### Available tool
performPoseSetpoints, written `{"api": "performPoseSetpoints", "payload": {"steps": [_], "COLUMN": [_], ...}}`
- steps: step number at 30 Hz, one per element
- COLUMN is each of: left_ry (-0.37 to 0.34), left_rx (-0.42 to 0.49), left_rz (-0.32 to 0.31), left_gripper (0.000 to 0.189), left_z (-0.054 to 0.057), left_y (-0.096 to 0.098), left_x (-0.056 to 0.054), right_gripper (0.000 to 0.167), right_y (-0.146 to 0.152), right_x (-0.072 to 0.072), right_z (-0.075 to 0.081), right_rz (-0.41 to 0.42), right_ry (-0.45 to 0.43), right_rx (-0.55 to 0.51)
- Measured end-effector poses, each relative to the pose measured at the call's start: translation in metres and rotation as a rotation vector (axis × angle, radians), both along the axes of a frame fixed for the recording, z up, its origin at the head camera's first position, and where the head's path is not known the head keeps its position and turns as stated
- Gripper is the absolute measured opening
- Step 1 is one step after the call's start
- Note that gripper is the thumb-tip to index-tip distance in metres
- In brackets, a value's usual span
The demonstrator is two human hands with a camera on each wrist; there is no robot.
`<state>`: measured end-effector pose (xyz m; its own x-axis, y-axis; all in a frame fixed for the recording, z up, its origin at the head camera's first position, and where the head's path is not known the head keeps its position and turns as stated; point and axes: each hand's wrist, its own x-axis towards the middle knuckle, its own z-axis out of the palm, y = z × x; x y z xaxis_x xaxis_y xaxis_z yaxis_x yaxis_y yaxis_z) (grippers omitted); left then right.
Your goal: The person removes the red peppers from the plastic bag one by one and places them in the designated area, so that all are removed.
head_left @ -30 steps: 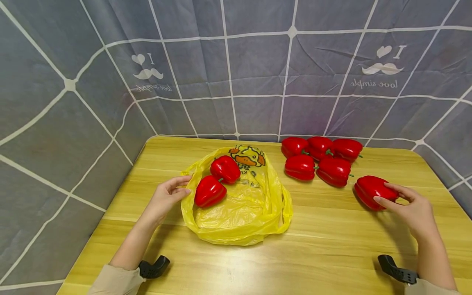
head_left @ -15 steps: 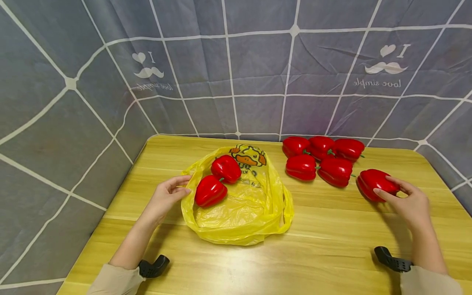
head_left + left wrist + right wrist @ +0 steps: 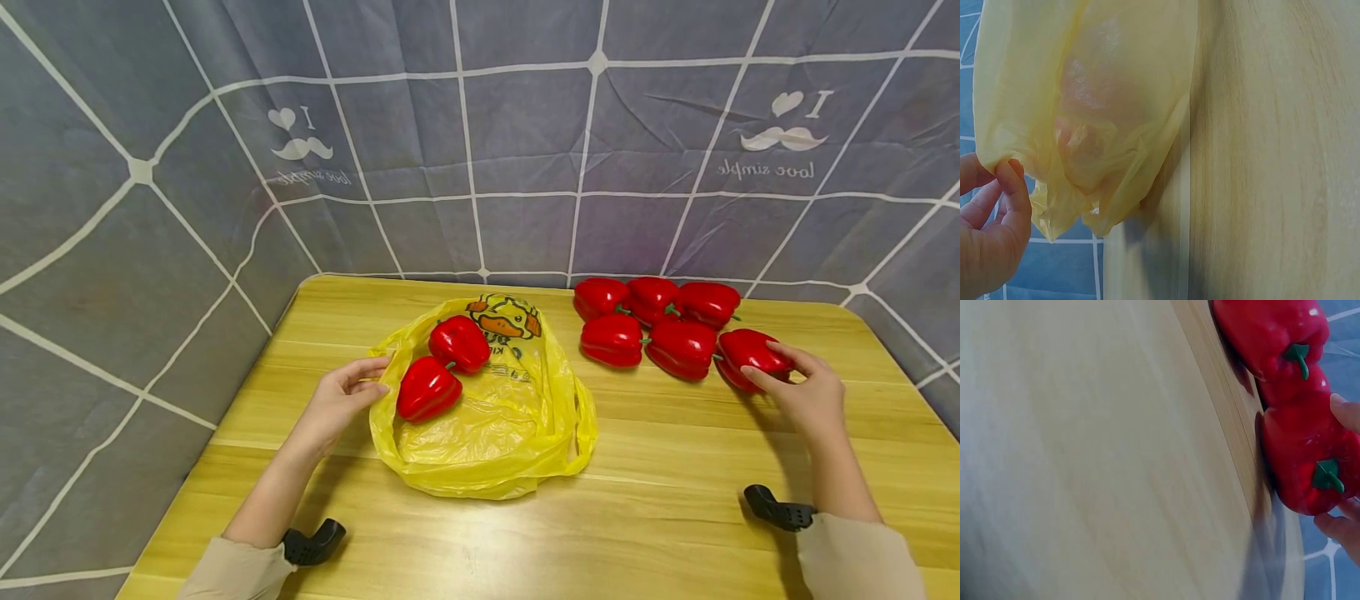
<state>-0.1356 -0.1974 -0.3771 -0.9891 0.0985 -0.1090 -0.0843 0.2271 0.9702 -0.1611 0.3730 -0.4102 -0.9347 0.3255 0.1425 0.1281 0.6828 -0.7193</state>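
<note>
Head view, gripped pepper (image 3: 750,353): held beside five grouped peppers (image 3: 681,350), at the front row's right end.
Right hand (image 3: 810,398): spread to pepper width; its sides are gripped, apparently so the stem (image 3: 1329,475) is cleared.
Left hand (image 3: 347,398): nearly closed; the bag's edge is pinched, seemingly for steadiness.
Yellow bag (image 3: 472,482): two peppers (image 3: 427,390) are contained.
</note>
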Motion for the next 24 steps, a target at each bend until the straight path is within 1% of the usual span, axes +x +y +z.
{"api": "performPoseSetpoints", "payload": {"steps": [8, 15, 24], "left_ry": [0.001, 0.0, 0.003], "left_rx": [-0.004, -0.006, 0.003], "left_rz": [0.003, 0.001, 0.0], "left_gripper": [0.044, 0.044, 0.044], "left_z": [0.0, 0.002, 0.001], "left_y": [0.0, 0.0, 0.0], "left_x": [0.0, 0.001, 0.0], "right_gripper": [0.059, 0.06, 0.059], "right_y": [-0.005, -0.006, -0.005], "right_x": [-0.006, -0.01, -0.012], "right_z": [0.002, 0.004, 0.004], "right_rz": [0.01, 0.029, 0.027], "right_ry": [0.0, -0.006, 0.003], "right_rx": [-0.014, -0.019, -0.011]}}
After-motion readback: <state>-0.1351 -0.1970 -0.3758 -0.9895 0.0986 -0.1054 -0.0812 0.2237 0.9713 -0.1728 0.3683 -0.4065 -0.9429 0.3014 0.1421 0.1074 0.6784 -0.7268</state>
